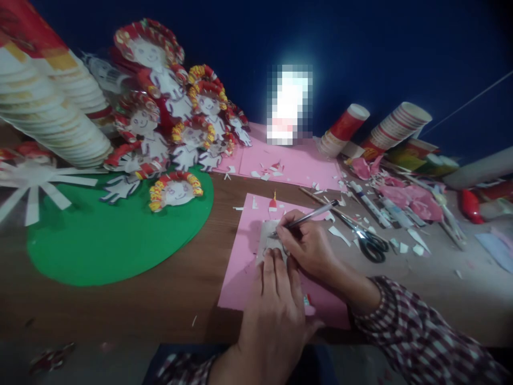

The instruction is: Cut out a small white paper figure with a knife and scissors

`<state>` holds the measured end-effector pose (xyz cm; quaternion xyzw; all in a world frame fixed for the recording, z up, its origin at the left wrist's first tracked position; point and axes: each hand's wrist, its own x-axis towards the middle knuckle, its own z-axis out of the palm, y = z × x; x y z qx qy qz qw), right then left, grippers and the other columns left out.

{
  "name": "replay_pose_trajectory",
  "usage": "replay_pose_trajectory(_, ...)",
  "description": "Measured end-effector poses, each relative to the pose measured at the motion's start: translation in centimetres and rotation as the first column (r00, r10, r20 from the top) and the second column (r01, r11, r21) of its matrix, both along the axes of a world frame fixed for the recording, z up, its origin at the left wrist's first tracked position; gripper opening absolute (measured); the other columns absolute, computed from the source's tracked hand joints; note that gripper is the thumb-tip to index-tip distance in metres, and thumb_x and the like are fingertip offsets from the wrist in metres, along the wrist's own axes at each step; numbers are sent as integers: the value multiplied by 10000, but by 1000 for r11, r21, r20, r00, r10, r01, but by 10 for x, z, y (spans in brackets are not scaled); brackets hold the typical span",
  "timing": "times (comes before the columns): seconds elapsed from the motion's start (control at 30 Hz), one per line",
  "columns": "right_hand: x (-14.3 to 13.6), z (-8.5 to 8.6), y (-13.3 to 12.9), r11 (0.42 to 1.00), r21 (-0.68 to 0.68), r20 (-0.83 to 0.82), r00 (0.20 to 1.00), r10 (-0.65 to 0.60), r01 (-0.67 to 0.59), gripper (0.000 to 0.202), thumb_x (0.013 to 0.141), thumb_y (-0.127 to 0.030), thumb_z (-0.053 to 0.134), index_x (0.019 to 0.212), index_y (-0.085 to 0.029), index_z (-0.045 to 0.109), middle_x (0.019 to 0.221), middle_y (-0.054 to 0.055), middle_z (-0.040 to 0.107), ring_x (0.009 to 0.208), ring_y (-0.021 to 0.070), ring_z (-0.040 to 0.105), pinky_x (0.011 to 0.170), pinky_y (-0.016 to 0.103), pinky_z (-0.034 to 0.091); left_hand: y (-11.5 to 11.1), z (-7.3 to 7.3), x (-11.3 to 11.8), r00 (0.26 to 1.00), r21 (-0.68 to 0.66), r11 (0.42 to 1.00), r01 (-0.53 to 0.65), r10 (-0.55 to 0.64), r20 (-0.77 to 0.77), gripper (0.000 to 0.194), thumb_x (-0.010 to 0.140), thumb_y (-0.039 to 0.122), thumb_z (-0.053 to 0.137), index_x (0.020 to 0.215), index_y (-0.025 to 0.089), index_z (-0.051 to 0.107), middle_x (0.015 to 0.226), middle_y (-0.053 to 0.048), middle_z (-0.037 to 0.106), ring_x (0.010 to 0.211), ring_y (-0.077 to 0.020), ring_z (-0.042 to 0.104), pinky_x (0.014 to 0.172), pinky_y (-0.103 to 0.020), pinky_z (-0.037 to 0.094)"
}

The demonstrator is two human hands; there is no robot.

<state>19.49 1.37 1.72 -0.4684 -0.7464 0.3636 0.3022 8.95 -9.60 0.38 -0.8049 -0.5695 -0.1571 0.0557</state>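
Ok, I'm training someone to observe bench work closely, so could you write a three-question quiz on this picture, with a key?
1. What is the right hand holding?

2. True or false: the rounded green sheet lies further left than the left hand.

3. Fill in the blank: the left hand's fingers rest on a small whitish piece, which lies on a larger ____ sheet.

Key:
1. A pen, its tip angled down at the whitish piece.
2. True.
3. Pink; the pink sheet lies under both hands.
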Motion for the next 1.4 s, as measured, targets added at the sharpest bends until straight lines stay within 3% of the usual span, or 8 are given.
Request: replay_pose_trajectory(1.4,3,1,-1,993,-6,5,993,114,-114,104,874,-150,512,784,-171,559,667,-23,563,591,103,526,571,212,420,1,-3,0,1000,-4,1000,24,-24,-9,987,634,755,639,1240,-21,577,1263,-323,572,1170,-405,572,942,-490,490)
